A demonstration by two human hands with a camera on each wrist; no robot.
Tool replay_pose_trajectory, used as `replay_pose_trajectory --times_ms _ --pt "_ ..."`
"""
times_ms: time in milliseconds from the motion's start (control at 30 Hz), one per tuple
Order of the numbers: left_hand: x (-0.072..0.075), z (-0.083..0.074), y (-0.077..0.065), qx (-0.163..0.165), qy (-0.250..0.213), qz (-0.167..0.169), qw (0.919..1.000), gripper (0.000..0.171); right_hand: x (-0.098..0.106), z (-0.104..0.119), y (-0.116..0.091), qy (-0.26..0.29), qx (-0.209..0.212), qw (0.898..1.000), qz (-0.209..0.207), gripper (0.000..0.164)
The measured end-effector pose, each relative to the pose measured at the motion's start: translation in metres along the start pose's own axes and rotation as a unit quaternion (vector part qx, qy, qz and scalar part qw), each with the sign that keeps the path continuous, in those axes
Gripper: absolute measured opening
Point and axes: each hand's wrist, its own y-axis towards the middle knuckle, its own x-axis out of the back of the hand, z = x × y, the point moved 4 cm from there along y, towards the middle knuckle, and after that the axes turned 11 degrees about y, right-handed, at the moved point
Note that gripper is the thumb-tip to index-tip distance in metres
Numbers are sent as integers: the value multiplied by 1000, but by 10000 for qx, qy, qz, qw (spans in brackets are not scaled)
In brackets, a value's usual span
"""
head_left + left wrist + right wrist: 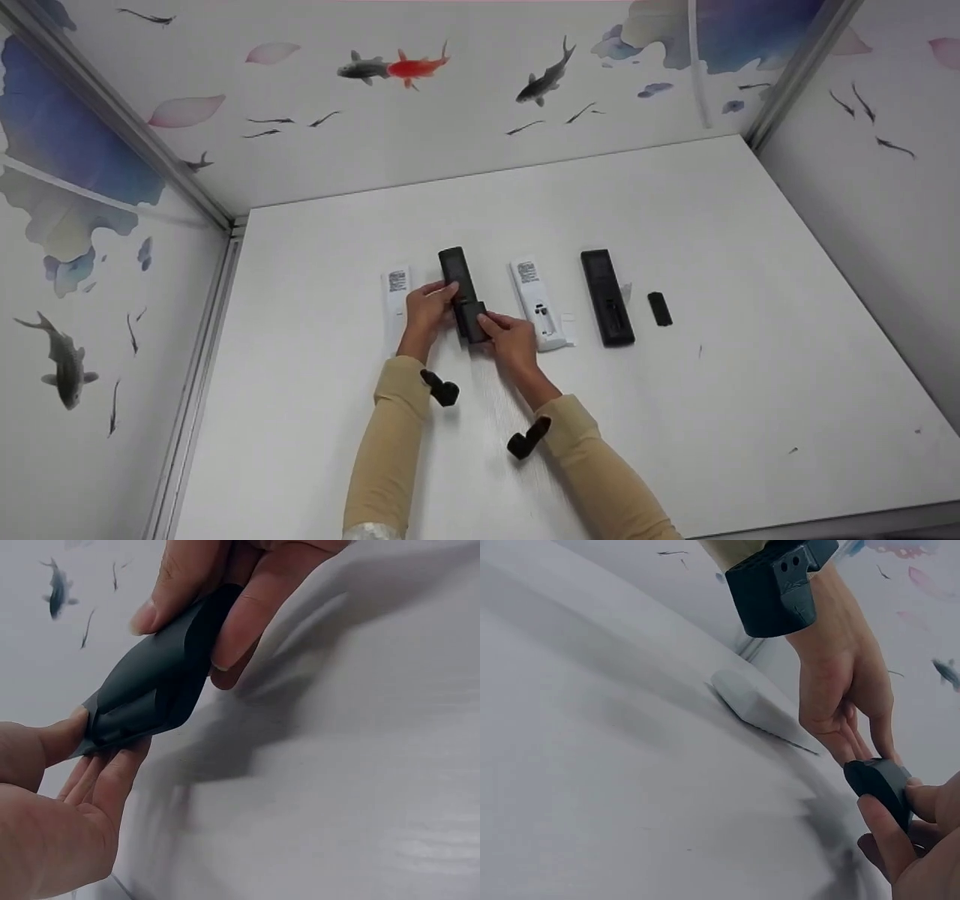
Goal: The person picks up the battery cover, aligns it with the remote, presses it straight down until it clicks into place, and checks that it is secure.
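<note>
A black remote control (456, 271) is raised over the table, held near its middle by my left hand (427, 313). In the left wrist view that hand's thumb and fingers (116, 776) pinch the remote from both sides. My right hand (514, 341) grips the near end, its thumb on a black battery cover (471, 321) that lies over the remote there, a little out of line with it. The right wrist view shows the right fingers (889, 836) curled round this dark end. What lies under the cover is hidden.
Left of my hands lies a white remote (396, 289). To the right are a white remote with a bare battery compartment (531, 281), its white cover (568, 330) beside it, another black remote (600, 281) and a loose black cover (660, 309). Printed walls (450, 142) border the table.
</note>
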Motion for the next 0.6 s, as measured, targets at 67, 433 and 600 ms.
replay_pose_trajectory --times_ms 67,433,600 --pt "1 1 0 -27 37 10 10000 46 -2 -1 0 5 20 10000 12 34" --pt "-4 -4 -2 -137 -251 242 9993 44 -8 3 -4 51 287 9995 -75 36" --pt "-1 -2 -4 -122 -252 280 9992 44 -9 2 -4 -90 106 9999 73 36"
